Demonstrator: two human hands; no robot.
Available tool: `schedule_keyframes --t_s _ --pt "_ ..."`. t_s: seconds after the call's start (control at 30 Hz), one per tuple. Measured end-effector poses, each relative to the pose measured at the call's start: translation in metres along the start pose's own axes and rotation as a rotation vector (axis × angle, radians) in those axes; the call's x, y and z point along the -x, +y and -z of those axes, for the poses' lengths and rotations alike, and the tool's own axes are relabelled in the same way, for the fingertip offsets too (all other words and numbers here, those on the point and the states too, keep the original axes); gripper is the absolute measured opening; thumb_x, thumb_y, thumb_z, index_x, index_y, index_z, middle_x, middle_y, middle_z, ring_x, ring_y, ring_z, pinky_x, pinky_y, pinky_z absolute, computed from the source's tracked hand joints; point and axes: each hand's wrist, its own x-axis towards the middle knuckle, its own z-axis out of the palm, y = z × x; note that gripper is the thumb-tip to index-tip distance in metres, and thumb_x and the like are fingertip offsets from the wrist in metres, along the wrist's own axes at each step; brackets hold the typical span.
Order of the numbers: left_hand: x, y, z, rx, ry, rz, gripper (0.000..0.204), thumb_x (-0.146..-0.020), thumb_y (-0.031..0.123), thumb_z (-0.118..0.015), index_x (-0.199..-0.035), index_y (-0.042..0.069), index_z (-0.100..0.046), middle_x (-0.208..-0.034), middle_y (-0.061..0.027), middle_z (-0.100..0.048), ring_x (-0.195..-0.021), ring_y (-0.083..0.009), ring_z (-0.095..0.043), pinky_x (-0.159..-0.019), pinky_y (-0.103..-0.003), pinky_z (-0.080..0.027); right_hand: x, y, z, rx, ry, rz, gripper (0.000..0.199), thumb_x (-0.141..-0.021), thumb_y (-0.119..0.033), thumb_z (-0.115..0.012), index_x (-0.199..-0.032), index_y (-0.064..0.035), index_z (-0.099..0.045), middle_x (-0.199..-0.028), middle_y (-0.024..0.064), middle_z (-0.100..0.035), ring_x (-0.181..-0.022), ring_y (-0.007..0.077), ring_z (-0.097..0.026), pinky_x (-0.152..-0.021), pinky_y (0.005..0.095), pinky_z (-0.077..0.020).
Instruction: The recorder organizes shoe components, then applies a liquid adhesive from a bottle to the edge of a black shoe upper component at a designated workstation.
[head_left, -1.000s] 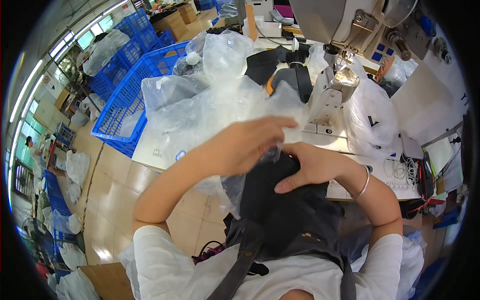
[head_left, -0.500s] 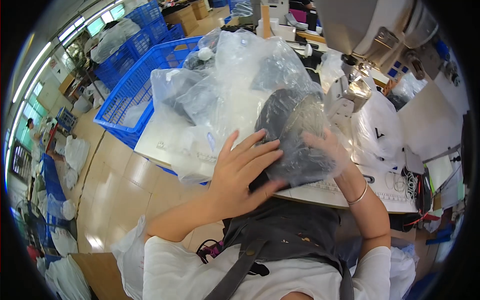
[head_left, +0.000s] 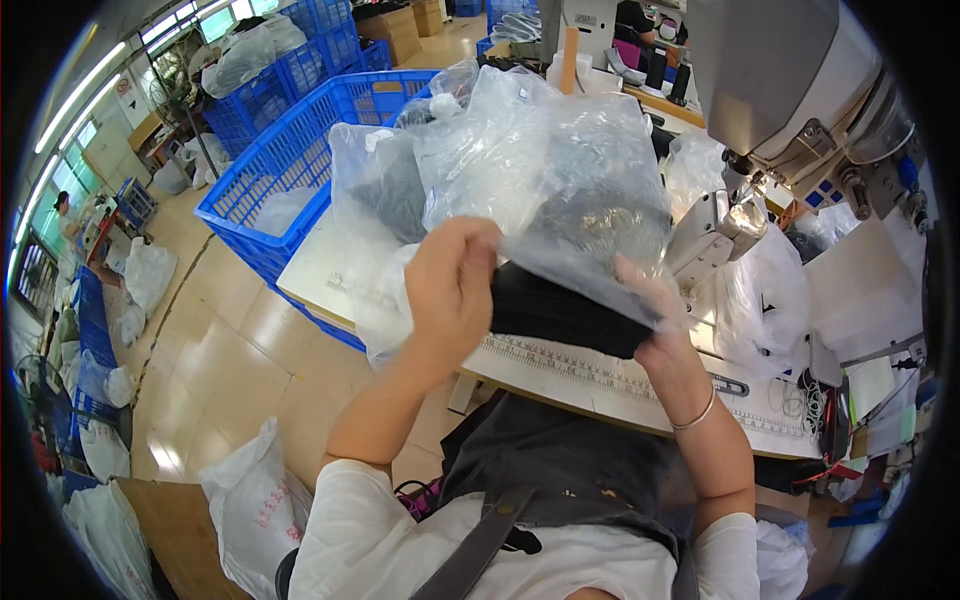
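Observation:
A clear plastic bag [head_left: 585, 275] with dark fabric inside is lifted at the table's near edge, its opening toward me. Black folded cloth [head_left: 565, 312] shows at that opening; its exact kind cannot be made out. My left hand [head_left: 450, 285] is closed on the bag's left edge, its fingertips slightly blurred. At the opposite side my right hand [head_left: 660, 310] grips the bag and the cloth's corner, partly veiled by plastic. More clear bags [head_left: 500, 130] holding grey and dark pieces lie heaped just beyond.
A sewing machine [head_left: 715, 225] stands close to the right of my right hand. Along the white table's [head_left: 560, 375] front edge runs a ruler scale. A blue crate [head_left: 265, 190] stands at the left. White sacks [head_left: 255, 500] sit on the floor, and thin cord [head_left: 800, 400] lies at right.
My left hand has gone from spread flat over the bag to closed on its edge. The bag's near end has come up, exposing the black cloth. The view has shifted slightly.

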Motion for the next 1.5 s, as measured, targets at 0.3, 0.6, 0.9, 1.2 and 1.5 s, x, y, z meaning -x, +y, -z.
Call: schedule_keyframes --t_s 0.3,0.6,0.9,1.2,1.5 --pt "0.004 -0.052 0.01 -0.017 -0.113 -0.123 0.075 -0.064 0.033 -0.076 -0.122 0.007 -0.035 -0.106 -0.0099 -0.05 -0.099 -0.0188 -0.048 -0.08 -0.031 -0.038 -0.013 0.002 0.019 -0.319 -0.037 -0.013 0.03 -0.082 -0.012 -0.058 -0.109 -0.0005 -0.051 -0.103 0.0107 -0.058 -0.093 0.0203 -0.057 -0.081 0.0322 -0.0482" --pt "-0.009 -0.047 0.012 0.341 -0.146 0.269 0.03 -0.077 0.016 -0.066 -0.096 0.004 -0.048 -0.084 -0.0039 -0.055 -0.073 -0.0094 -0.051 -0.066 -0.022 -0.041 -0.033 0.005 0.009 -0.225 0.058 0.041 0.033 -0.078 -0.007 -0.062 -0.109 -0.0027 -0.052 -0.107 0.0078 -0.057 -0.093 0.0191 -0.057 -0.081 0.032 -0.0481" --pt "-0.023 -0.035 0.011 0.604 -0.407 0.497 0.05 -0.078 0.031 -0.065 -0.112 0.002 -0.043 -0.094 -0.0058 -0.052 -0.085 -0.0108 -0.049 -0.074 -0.024 -0.041 -0.034 0.003 0.012 -0.101 0.032 -0.063 0.026 -0.078 -0.009 -0.063 -0.103 -0.0046 -0.055 -0.098 0.0071 -0.058 -0.089 0.0169 -0.057 -0.076 0.0297 -0.0493" --pt "-0.016 -0.033 0.013 0.474 -0.338 0.44 0.029 -0.078 0.008 -0.065 -0.102 0.002 -0.05 -0.085 0.0022 -0.048 -0.078 -0.0043 -0.046 -0.068 -0.017 -0.037 -0.031 -0.008 0.001 -0.073 0.061 0.08 0.03 -0.076 -0.008 -0.064 -0.103 -0.0015 -0.054 -0.098 0.0075 -0.058 -0.086 0.017 -0.057 -0.077 0.0302 -0.0487" --pt "0.01 -0.004 0.002 -0.223 0.079 -0.256 0.018 -0.075 0.0 -0.064 -0.091 0.002 -0.057 -0.063 0.0012 -0.045 -0.053 -0.0058 -0.042 -0.05 -0.019 -0.035 -0.047 -0.002 -0.004 0.186 0.236 0.172 0.037 -0.075 -0.013 -0.067 -0.107 -0.0025 -0.053 -0.094 0.0067 -0.058 -0.083 0.0168 -0.056 -0.071 0.0309 -0.0474"
